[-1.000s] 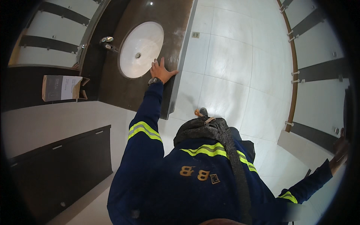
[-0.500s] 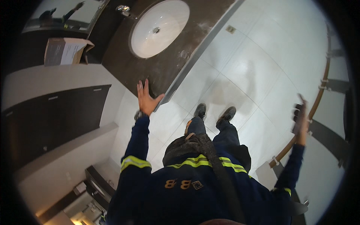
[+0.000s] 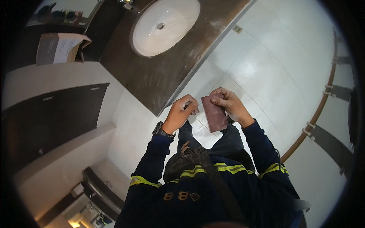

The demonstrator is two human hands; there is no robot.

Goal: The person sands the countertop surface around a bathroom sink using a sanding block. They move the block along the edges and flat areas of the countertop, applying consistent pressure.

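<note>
In front of my body, my right hand (image 3: 227, 102) pinches a reddish-brown rectangular sheet of sandpaper (image 3: 213, 116), thumb on top and fingers behind. Just left of it, my left hand (image 3: 181, 113) has its fingers loosely curled in, with nothing visible in them and a gap between it and the sheet. Pale dust marks both hands. A dark watch (image 3: 162, 130) sits on my left wrist. The dark brown countertop (image 3: 159, 81), with whitish smears, lies beyond my hands to the left; neither hand touches it.
A white oval basin (image 3: 165, 30) is set into the counter, with a metal tap (image 3: 126, 3) beside it. An opened cardboard box (image 3: 61, 48) stands at far left, below a mirror (image 3: 66, 13). A brown rail (image 3: 317, 110) curves along the right. Pale floor tiles (image 3: 266, 68) lie ahead.
Both hands have come together before my body. My left hand has left the counter's corner and curled its fingers; my right hand has swung in from far right, the sandpaper now clearly visible.
</note>
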